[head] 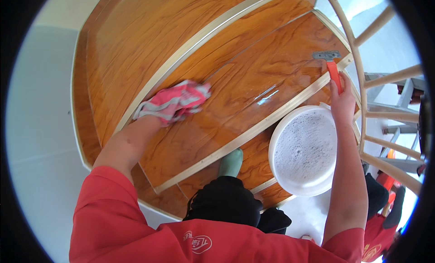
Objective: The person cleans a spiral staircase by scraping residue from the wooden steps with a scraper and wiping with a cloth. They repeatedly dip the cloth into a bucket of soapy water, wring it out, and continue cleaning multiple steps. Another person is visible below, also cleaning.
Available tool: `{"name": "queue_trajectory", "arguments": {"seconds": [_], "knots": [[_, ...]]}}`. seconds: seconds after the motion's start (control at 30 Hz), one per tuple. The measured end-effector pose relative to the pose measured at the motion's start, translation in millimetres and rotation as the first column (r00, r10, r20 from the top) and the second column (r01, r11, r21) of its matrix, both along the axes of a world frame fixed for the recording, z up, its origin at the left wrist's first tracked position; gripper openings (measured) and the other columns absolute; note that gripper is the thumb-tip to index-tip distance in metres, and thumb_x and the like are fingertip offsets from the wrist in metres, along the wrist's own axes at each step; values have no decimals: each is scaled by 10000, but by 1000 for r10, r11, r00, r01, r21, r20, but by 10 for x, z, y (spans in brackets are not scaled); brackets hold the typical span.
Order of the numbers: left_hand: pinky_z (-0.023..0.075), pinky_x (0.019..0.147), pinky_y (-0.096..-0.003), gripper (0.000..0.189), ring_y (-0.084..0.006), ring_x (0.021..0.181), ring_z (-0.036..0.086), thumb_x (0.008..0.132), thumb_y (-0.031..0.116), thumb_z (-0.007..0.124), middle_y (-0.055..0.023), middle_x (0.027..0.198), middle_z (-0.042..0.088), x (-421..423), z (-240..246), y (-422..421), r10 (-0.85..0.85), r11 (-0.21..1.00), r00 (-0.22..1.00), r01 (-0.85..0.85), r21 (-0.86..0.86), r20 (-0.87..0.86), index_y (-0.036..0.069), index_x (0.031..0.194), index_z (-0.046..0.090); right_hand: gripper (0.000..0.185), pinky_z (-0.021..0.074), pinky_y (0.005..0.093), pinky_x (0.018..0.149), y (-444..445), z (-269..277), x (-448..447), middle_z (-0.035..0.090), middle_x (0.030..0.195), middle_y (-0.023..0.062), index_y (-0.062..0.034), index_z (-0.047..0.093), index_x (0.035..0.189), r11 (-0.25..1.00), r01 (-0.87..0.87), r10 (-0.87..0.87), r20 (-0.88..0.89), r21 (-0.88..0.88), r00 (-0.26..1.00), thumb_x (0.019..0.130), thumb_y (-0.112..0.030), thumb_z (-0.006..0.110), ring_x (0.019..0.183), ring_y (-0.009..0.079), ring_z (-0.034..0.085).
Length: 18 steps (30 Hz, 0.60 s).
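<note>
My left hand presses a pink, red and white striped cloth onto a glossy wood-grain stair tread. The cloth hides most of its fingers. In my right hand is the orange-red handle of a scraper. Its wide metal head lies over the right end of the same tread, near the metal nosing strip. Below that hand, beside my right forearm, stands a white bucket of foamy water.
A curved wooden baluster railing bounds the right side; a white wall bounds the left. One foot in a pale green sock rests on the lower tread. Beyond the railing are a stepladder and another person in red.
</note>
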<state>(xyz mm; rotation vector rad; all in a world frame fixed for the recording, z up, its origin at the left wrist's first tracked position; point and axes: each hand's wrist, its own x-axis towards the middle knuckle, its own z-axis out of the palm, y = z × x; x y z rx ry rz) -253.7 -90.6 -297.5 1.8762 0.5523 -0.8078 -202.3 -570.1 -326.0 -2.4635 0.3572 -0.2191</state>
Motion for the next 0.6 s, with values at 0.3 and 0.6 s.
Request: {"name": "queue_trajectory", "arguments": {"seconds": [0.3, 0.6], "knots": [[448, 536, -282, 336, -95, 691, 550, 852, 365, 672, 13, 846, 619, -877, 258, 1105, 141, 895, 990, -141, 423, 31, 145, 1098, 609, 416, 480, 420, 863, -155, -221, 124, 629, 1145, 199, -159, 506, 1307, 997, -77, 76, -44, -11, 996, 941, -351, 553, 1057, 358, 612], [474, 563, -285, 357, -108, 747, 568, 874, 407, 632, 3, 845, 624, -6, -363, -289, -400, 884, 904, 337, 323, 152, 144, 1114, 603, 498, 514, 386, 872, -701, -720, 409, 648, 1165, 118, -198, 488, 1352, 952, -81, 86, 5, -296, 996, 951, -493, 496, 1063, 261, 633]]}}
